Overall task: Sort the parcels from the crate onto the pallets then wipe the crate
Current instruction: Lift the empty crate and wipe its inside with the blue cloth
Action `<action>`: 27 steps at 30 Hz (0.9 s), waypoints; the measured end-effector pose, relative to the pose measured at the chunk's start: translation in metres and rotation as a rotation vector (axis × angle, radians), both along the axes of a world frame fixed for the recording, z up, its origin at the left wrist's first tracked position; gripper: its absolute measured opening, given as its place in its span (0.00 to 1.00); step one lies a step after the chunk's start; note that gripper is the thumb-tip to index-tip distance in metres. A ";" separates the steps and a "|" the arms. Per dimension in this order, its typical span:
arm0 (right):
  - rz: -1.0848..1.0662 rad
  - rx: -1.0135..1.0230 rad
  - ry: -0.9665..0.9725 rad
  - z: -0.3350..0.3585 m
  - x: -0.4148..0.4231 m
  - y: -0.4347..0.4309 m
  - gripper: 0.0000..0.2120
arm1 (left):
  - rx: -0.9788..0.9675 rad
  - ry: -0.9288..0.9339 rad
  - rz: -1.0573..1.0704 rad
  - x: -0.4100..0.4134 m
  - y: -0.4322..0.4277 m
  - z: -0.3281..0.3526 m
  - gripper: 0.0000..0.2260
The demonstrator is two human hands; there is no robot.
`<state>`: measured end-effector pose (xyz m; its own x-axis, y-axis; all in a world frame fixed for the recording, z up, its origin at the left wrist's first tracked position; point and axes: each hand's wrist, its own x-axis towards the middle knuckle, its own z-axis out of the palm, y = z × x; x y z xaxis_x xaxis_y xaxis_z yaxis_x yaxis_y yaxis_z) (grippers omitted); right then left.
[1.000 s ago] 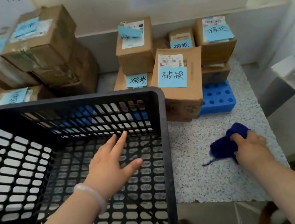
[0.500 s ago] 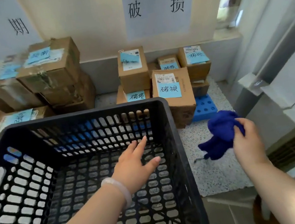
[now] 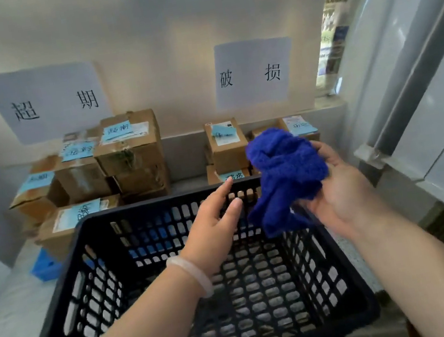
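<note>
Right grip [image 3: 345, 191] round cloth [image 3: 285, 169] over crate [image 3: 133, 210]

The pale wall [image 3: 161, 25] carries a left paper sign [image 3: 45, 103] and a right paper sign [image 3: 253, 73]. A bright window [image 3: 338, 28] is at the far right.

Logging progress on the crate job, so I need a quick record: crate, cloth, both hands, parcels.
crate: black, slatted, no parcels visible inside
cloth: blue, bunched, over the crate's right side
right hand: holds the cloth
left hand: open, fingers straight, over the crate
parcels: left stack and right stack against the wall, blue notes on them
</note>
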<state>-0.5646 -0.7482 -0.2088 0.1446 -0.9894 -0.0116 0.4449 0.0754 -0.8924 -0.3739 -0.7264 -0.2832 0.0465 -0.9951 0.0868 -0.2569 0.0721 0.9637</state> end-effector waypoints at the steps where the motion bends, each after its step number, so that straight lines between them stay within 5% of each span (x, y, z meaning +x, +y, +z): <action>1: 0.056 0.047 -0.018 -0.005 0.011 0.007 0.13 | 0.006 0.084 0.004 0.009 0.004 0.002 0.18; 5: 0.225 0.181 0.039 -0.033 0.059 0.029 0.15 | 0.110 0.186 -0.094 0.044 0.022 0.001 0.26; 9: 0.219 0.387 0.082 -0.062 0.102 0.041 0.15 | 0.224 0.196 0.032 0.078 0.038 -0.009 0.10; 13: 0.222 0.582 0.077 -0.080 0.127 0.047 0.21 | 0.364 0.279 0.200 0.107 0.049 -0.021 0.13; 16: 0.344 0.586 0.124 -0.091 0.135 0.049 0.27 | 0.457 0.362 0.268 0.121 0.053 -0.029 0.25; 19: 0.378 0.491 0.237 -0.094 0.139 0.050 0.21 | 0.498 0.376 0.281 0.124 0.056 -0.032 0.20; 22: 0.305 0.409 0.358 -0.100 0.144 0.046 0.29 | 0.437 0.289 0.246 0.125 0.056 -0.036 0.19; 27: 0.269 0.371 0.384 -0.111 0.136 0.033 0.32 | 0.409 0.337 0.082 0.125 0.054 -0.035 0.46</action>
